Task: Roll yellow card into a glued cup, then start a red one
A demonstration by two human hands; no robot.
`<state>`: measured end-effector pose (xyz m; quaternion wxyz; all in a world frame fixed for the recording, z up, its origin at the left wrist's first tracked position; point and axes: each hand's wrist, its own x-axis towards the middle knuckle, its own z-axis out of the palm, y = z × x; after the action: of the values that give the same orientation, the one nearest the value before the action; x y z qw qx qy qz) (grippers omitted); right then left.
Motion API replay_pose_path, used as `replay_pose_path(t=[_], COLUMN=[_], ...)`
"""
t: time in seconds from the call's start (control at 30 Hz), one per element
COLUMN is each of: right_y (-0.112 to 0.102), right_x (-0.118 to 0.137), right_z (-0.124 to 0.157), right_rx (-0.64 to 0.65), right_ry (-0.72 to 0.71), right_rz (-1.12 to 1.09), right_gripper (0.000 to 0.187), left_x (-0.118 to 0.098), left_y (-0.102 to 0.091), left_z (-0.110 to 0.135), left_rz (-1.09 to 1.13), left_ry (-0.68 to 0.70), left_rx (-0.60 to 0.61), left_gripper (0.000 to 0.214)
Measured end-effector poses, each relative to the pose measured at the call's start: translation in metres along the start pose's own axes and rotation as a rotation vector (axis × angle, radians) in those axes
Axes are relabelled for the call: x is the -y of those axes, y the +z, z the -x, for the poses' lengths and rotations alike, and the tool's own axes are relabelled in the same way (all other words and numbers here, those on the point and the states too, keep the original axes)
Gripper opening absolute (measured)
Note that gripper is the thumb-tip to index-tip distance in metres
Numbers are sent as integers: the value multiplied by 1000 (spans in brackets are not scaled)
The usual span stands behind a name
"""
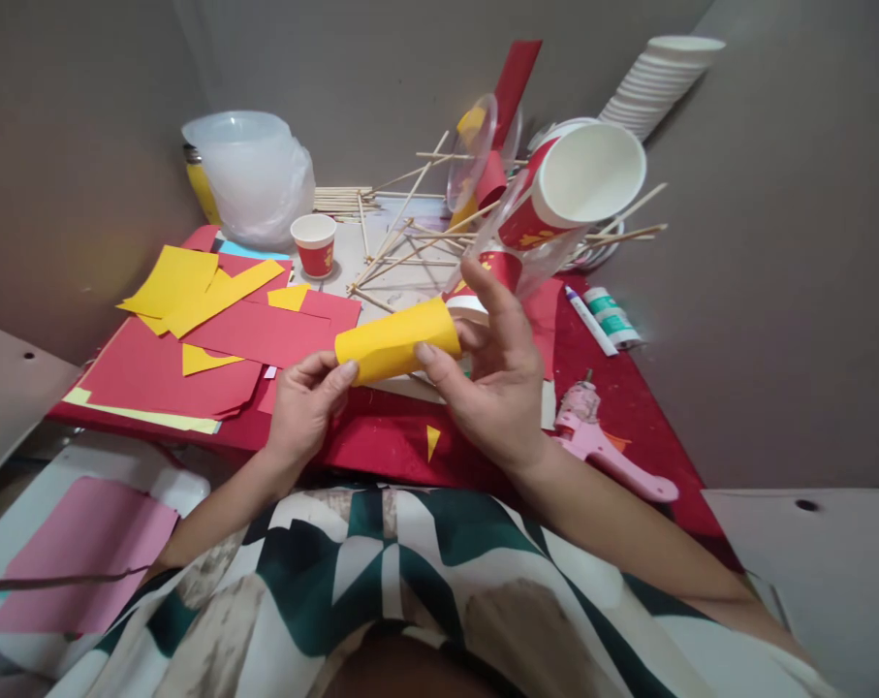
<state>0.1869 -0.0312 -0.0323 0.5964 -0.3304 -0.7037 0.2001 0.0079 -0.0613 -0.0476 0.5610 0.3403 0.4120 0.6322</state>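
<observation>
Yep, you've got that yellow paper tube (392, 341) in both hands
Your left hand (300, 412) pinches one end, right hand (498, 388) clamps the other, over the tabletop's (381, 441) front edge area.

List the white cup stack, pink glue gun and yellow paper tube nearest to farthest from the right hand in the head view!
1. Yellow paper tube: touching the right hand.
2. Pink glue gun: to its right.
3. White cup stack: back right.

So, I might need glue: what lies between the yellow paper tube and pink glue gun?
In the head view, mainly your right hand, touching the yellow paper tube.
</observation>
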Motion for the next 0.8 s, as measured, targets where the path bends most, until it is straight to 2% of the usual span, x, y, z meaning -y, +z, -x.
replay_pose_path(t=[0.13, 0.23, 0.33, 0.47, 0.6, 0.8], right_y=[-1, -1, 0, 1, 1, 0], right_x=[4, 6, 4, 1, 2, 7], right_z=[-3, -6, -5, -1, 1, 2], right_rx=[-86, -165, -163, -118, -107, -118], right_ry=[-77, -103, -86, -69, -69, -74], right_rz=[-19, -77, -106, -134, -136, -113], right_gripper=[61, 55, 53, 53, 50, 45], left_x=[-6, -11, -15, -16, -16, -17], left_y=[-6, -10, -14, -18, -21, -22], left_z=[-10, -11, -8, -5, -4, -4], left_rz=[308, 493, 593, 618, 540, 463], left_ry=[-127, -258, -351, -400, -439, -433], left_rx=[1, 11, 8, 11, 45, 49], left_gripper=[30, 25, 19, 20, 24, 14])
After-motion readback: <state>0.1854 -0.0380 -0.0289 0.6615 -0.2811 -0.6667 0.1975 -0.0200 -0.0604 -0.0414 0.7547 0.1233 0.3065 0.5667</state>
